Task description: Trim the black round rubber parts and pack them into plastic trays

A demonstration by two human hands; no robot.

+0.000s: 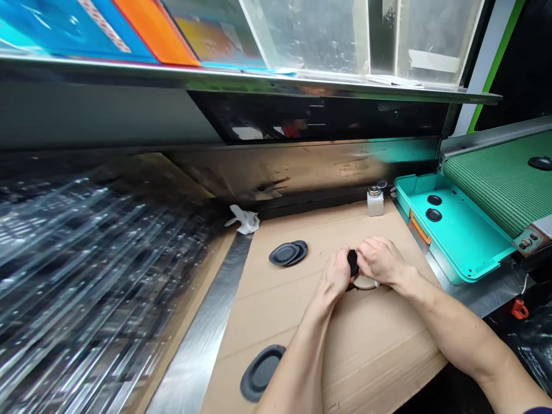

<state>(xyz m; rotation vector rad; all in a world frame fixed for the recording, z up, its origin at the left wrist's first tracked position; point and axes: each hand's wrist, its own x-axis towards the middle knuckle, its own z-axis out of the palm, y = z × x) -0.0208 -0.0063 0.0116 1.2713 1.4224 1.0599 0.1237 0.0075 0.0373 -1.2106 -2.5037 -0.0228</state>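
Between my two hands is a small black disc-like part [352,262], held up over the cardboard sheet [276,305]. My left hand [337,272] grips it from the left with closed fingers. Pressed against its right side is my right hand [382,259], fingers bent inward. Just under the hands lies a ring-shaped piece [364,282], mostly covered by them. To the left, two black oval parts [284,254] overlap on the cardboard. Another black oval part [262,372] rests nearer to me, partly behind my left forearm.
A turquoise tray [474,241] holding two black round parts [433,214] stands right, beside a green conveyor belt [495,167]. A small white bottle [375,202] and crumpled white tissue [244,219] sit at the back. Clear plastic trays [95,276] fill the left. A metal shelf [259,77] overhangs.
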